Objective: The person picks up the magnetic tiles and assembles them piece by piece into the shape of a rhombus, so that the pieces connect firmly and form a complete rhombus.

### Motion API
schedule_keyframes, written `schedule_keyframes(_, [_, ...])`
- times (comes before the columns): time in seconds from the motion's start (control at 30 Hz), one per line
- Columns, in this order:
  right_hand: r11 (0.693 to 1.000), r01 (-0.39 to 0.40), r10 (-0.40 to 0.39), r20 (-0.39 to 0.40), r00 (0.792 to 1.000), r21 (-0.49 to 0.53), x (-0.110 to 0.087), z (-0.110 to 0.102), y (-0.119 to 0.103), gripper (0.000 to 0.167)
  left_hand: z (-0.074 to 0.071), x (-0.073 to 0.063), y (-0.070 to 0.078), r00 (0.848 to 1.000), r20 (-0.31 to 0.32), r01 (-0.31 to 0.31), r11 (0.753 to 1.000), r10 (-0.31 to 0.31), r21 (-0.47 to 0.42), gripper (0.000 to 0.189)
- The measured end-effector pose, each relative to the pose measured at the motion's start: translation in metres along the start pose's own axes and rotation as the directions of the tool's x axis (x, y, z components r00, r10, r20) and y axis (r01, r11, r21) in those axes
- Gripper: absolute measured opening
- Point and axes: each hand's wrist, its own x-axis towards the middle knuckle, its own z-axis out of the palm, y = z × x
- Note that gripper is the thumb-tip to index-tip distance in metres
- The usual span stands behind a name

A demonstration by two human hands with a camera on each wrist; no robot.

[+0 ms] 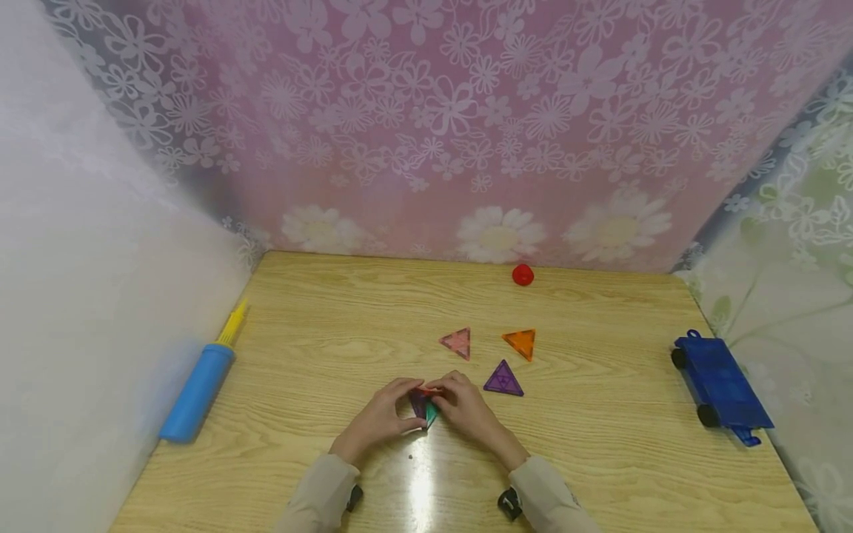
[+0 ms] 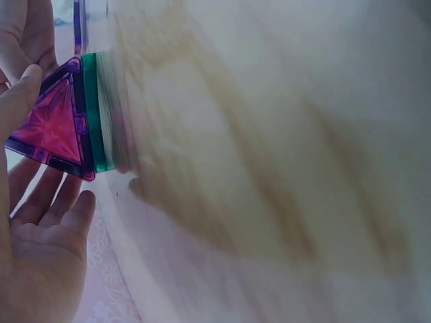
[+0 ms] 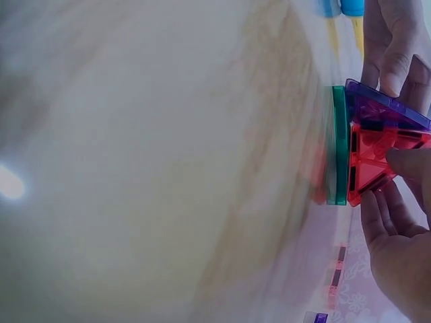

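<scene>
Left hand (image 1: 380, 420) and right hand (image 1: 466, 411) both hold little tile shape (image 1: 424, 406) on worktop (image 1: 320, 355). Purple triangle (image 1: 503, 380) just right of it. Pink triangle (image 1: 457, 343), orange triangle (image 1: 520, 343) behind. Nothing blocks.

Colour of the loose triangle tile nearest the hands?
Purple triangle tile, clearest in the head view.

Left hand (image 1: 380, 418) and right hand (image 1: 466, 407) hold joined tiles (image 1: 424, 406) on table (image 1: 320, 348).

Joined purple, red, green triangle tiles (image 1: 423, 406), standing on table, near front-centre.
</scene>
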Motion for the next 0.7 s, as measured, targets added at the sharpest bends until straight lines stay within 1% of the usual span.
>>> schedule_keyframes(0.13, [0.999, -0.021, 0.022, -0.010, 1.000, 0.026, 0.0006, -0.0011, -0.0003, 0.021, 0.0009, 0.0018, 0.0012, 1.000, 0.006, -0.005, 1.000, 0.005, -0.002, 0.069])
schedule_keyframes(0.43, [0.998, -0.032, 0.032, -0.006, 0.999, 0.051, 0.0010, -0.0014, 0.0018, 0.016, 0.0020, 0.0018, 0.0032, 0.999, 0.039, -0.011, 1.000, 0.012, -0.019, 0.068])
schedule_keyframes(0.57, [0.997, -0.049, 0.049, -0.011, 0.999, 0.055, 0.0015, -0.0002, 0.0019, 0.016, 0.0025, 0.0015, 0.0030, 0.999, 0.033, -0.024, 0.999, 0.024, -0.024, 0.067])
schedule_keyframes(0.7, [0.996, -0.077, 0.077, -0.006, 0.997, 0.055, 0.0019, -0.0005, 0.0005, 0.016, 0.0030, 0.0025, 0.0021, 0.998, 0.018, -0.055, 0.998, 0.055, -0.009, 0.066])
